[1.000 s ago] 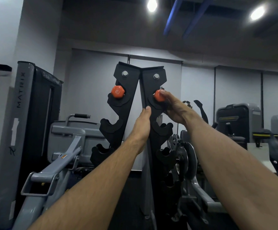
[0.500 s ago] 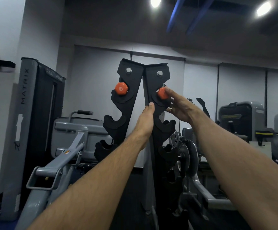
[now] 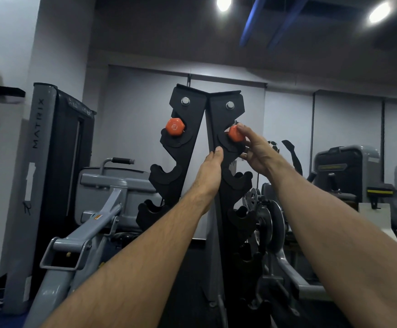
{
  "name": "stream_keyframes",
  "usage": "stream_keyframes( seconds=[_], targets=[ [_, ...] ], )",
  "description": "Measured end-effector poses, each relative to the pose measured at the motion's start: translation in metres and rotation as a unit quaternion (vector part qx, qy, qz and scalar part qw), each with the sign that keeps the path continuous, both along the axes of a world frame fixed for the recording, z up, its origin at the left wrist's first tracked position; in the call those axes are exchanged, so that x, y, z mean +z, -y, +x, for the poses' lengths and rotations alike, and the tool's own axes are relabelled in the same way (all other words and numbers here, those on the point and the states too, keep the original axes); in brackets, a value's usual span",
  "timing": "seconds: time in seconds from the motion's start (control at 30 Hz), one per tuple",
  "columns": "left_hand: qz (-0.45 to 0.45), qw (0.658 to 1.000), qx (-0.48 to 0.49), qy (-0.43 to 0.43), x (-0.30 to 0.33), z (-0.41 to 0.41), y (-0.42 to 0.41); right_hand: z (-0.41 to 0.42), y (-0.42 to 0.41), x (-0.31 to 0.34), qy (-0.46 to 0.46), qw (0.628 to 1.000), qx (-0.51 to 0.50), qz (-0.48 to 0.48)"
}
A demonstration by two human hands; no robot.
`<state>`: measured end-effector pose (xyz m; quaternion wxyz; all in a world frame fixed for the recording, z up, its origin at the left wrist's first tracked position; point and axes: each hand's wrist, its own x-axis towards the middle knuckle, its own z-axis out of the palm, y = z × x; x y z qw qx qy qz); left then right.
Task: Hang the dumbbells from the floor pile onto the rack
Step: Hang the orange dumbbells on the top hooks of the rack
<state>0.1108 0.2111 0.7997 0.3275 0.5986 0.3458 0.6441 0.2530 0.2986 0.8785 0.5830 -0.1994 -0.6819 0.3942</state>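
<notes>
- Dumbbell (image 3: 235, 136), orange, hexagonal ends: seated in the top cradle of the black rack (image 3: 226, 119); one end shows at the left upright, the other at the right upright
- Right hand (image 3: 258, 152): fingertips curled onto the right orange end from the right side and above, thumb below near the cradle lip; a light pinch on the dumbbell end rather than a full wrap
- Left hand (image 3: 210, 171): fingers straight, laid flat along the inner edge of the right upright, fingertips just below the top cradle; touches the rack, grips nothing
- Change from half a second ago: right-hand fingers have slid further over the orange end, covering more of it; left hand unchanged on the upright; the view has risen slightly
- Pose: both forearms stretched forward and upward, converging at the rack; right wrist bent inward toward the dumbbell
- Lower cradles of the rack: dark, contents not discernible
- Surroundings: grey weight machine (image 3: 50, 147) marked MATRIX at left, further machines at right
</notes>
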Motion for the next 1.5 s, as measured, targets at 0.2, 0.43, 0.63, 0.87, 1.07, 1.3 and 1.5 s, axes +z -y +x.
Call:
stream_keyframes(
  seconds=[0.2, 0.43, 0.63, 0.87, 1.07, 1.3, 1.5],
  targets=[
    [0.004, 1.000, 0.000, 0.000, -0.001, -0.001, -0.001, -0.005, 0.003, 0.007, 0.033, 0.999, -0.003, -0.018],
    [0.009, 1.000, -0.005, 0.002, -0.003, -0.001, 0.001, 0.001, 0.000, 0.002, 0.033, 0.999, 0.032, -0.029],
    [0.010, 1.000, -0.003, -0.004, -0.002, -0.003, 0.000, 0.002, -0.005, 0.001, 0.039, 0.998, 0.037, -0.029],
    [0.002, 1.000, 0.013, -0.013, -0.001, 0.000, -0.006, 0.001, 0.002, -0.001, 0.040, 0.998, 0.025, -0.029],
    [-0.003, 1.000, 0.018, -0.019, 0.000, 0.002, -0.005, 0.003, 0.009, -0.002, 0.059, 0.998, 0.000, -0.026],
    [-0.002, 0.999, 0.026, -0.026, 0.001, 0.004, -0.001, 0.003, 0.017, -0.003, 0.076, 0.997, -0.018, -0.020],
    [0.006, 0.999, 0.034, -0.033, 0.001, 0.005, 0.004, 0.005, 0.028, -0.004, 0.077, 0.996, -0.035, -0.014]
  ],
)
